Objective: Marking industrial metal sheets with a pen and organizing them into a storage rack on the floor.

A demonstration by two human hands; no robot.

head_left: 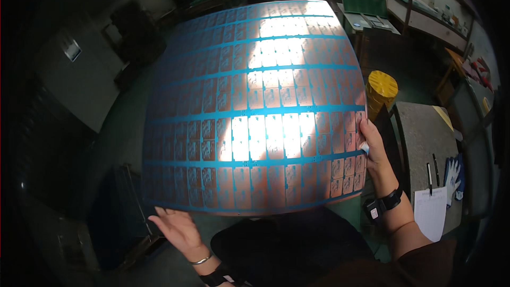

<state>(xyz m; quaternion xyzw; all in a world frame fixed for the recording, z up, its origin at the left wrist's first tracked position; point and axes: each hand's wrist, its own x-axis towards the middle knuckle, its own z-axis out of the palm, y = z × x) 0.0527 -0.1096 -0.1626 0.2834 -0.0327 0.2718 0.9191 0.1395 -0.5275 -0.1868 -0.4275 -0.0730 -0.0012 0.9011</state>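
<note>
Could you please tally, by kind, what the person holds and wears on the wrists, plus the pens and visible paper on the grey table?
Blue-and-copper panel: 1
Black wrist straps: 2
Silver bangle: 1
Pens: 2
Paper sheet: 1 showing
Total: 7

Panel [255, 107]: smooth, coppery metal look, glossy, glaring under light. Bangle [201, 261]: shiny metal. Drum [382, 85]: plastic-looking, slight sheen. Bench top [419, 143]: matt, mottled, roughish. Sheet [429, 215]: plain matt paper. Glove [452, 176]: soft-looking cloth.
</note>
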